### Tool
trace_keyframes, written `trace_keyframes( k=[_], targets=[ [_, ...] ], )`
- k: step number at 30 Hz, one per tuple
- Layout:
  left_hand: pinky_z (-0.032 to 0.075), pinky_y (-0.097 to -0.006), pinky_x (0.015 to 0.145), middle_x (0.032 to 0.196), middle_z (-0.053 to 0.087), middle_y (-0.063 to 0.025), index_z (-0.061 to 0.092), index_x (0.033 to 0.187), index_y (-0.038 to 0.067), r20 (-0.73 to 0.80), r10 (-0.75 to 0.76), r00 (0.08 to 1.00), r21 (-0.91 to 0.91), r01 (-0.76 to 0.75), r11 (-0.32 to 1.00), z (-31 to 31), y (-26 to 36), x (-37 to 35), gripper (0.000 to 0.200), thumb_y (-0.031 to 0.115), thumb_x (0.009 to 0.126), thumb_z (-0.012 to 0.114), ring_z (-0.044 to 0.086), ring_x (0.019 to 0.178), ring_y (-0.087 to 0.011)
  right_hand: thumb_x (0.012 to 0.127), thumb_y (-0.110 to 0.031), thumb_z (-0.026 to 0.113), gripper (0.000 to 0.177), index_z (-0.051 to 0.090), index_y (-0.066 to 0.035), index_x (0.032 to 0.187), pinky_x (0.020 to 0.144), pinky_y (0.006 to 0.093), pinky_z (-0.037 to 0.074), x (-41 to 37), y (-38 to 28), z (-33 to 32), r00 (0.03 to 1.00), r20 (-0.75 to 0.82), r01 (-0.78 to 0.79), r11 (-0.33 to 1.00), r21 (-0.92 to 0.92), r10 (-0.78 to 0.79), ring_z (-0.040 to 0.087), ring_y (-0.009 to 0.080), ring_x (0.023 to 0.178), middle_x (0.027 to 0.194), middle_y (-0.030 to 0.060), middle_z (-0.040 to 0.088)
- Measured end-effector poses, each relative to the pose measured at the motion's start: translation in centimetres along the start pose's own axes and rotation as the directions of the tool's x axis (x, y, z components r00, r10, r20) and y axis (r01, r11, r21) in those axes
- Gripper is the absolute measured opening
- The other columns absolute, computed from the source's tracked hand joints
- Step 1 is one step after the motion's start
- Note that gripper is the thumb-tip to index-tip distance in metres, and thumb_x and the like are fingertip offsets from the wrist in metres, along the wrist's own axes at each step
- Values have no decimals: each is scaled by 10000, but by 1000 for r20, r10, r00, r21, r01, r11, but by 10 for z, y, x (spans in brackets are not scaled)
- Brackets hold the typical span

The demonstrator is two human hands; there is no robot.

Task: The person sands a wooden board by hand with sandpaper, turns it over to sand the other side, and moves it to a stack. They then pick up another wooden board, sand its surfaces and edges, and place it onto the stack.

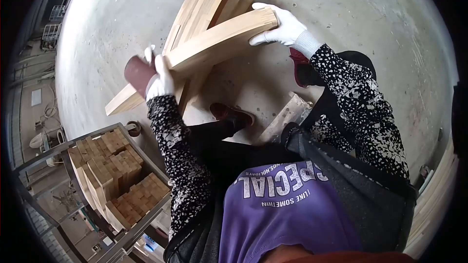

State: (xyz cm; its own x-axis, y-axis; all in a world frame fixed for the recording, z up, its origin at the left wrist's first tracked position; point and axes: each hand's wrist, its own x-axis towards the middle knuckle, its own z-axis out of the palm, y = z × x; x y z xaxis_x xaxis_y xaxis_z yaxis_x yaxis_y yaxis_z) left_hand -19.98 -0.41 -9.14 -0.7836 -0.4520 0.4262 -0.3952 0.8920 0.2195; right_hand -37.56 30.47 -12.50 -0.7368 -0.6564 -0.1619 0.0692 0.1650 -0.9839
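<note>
My right hand (284,28), in a white glove, is wrapped round the upper right end of a curved wooden piece (214,41). At the piece's other end is my left hand (162,79), also gloved, with a dark red sheet of sandpaper (138,75) curled in its fingers. The left fingers lie right at the wood's lower left end. Beneath it, more curved wooden pieces (197,7) lie crossed on the floor, and one wooden end (119,103) sticks out at the lower left.
A metal-framed cart (146,216) with stacked wooden pieces (114,160) stands at the lower left. Between my feet in red shoes (229,112) is concrete floor (360,14). A worn low wooden seat (287,117) is under me. Long wooden strips (434,209) lie at the right edge.
</note>
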Motion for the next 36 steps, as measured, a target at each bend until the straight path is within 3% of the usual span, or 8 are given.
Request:
trace_keyframes(
  k=[6, 10, 12, 17, 22, 26, 33, 36],
  targets=[
    [330, -354, 977, 1235, 468, -197, 435, 1301, 44, 172, -206, 963, -78, 222, 972, -14, 77, -8, 527, 391, 905, 429, 445, 1156, -312, 611, -73, 830, 789, 436, -56, 1294, 846, 301, 497, 3, 9, 3, 985, -72, 142, 974, -174, -156, 542, 155, 1019, 1153, 73, 554],
    [346, -481, 944, 1133, 512, -194, 552, 1146, 116, 206, 223, 953, -248, -170, 954, 3, 227, -3, 448, 417, 822, 478, 441, 1118, -363, 663, -369, 791, 806, 406, -73, 1307, 926, 318, 437, 6, 13, -10, 983, -50, 158, 948, -277, -179, 531, 220, 1106, 1178, 131, 564],
    [335, -481, 962, 1145, 512, -188, 544, 1153, 126, 171, 192, 966, -282, -139, 949, 16, 248, -1, 447, 425, 828, 472, 436, 1134, -357, 736, -341, 737, 716, 410, -44, 1300, 939, 315, 427, 8, 72, -17, 996, -82, 67, 422, 904, 17, 529, 205, 1106, 1218, 115, 546],
    [294, -478, 1032, 1191, 512, -162, 513, 1180, 164, 133, 176, 975, -402, -109, 909, 28, 233, -11, 444, 455, 851, 445, 414, 1197, -331, 702, -314, 780, 750, 419, -28, 1294, 940, 310, 426, 22, 48, -26, 990, 41, 140, 978, -154, -135, 529, 198, 1101, 1239, 84, 531],
    [401, -404, 872, 1072, 518, -193, 533, 1153, 57, -66, 117, 991, 200, -102, 975, -24, 62, -7, 398, 314, 850, 519, 504, 1016, -341, 595, -257, 862, 844, 434, -24, 1284, 911, 306, 445, 1, 5, -2, 984, -10, 176, 982, -72, -177, 527, 175, 1077, 1190, 77, 544],
    [418, -383, 867, 1054, 564, -182, 507, 1187, 72, -82, -327, 942, -78, 321, 944, -54, -58, -1, 415, 360, 890, 477, 560, 982, -313, 568, -216, 878, 860, 437, -31, 1283, 897, 303, 452, -1, 3, -6, 986, -29, 165, 984, -64, -167, 526, 161, 1067, 1166, 81, 554],
    [329, -371, 1015, 1272, 493, -185, 430, 1312, 114, 346, -341, 874, -93, 394, 914, -31, 92, 0, 524, 434, 897, 427, 491, 1161, -287, 605, -128, 848, 799, 437, -22, 1282, 898, 292, 441, -2, -12, -2, 987, -8, 159, 982, -100, -161, 518, 147, 1071, 1164, 75, 558],
    [302, -460, 1026, 1275, 487, -133, 421, 1330, 163, 293, 92, 952, -225, -25, 974, -4, 184, -10, 576, 471, 846, 466, 455, 1174, -305, 581, -167, 870, 817, 447, -22, 1265, 899, 296, 448, 2, -4, -5, 990, -13, 141, 989, -48, -142, 523, 157, 1067, 1154, 85, 560]
  ],
)
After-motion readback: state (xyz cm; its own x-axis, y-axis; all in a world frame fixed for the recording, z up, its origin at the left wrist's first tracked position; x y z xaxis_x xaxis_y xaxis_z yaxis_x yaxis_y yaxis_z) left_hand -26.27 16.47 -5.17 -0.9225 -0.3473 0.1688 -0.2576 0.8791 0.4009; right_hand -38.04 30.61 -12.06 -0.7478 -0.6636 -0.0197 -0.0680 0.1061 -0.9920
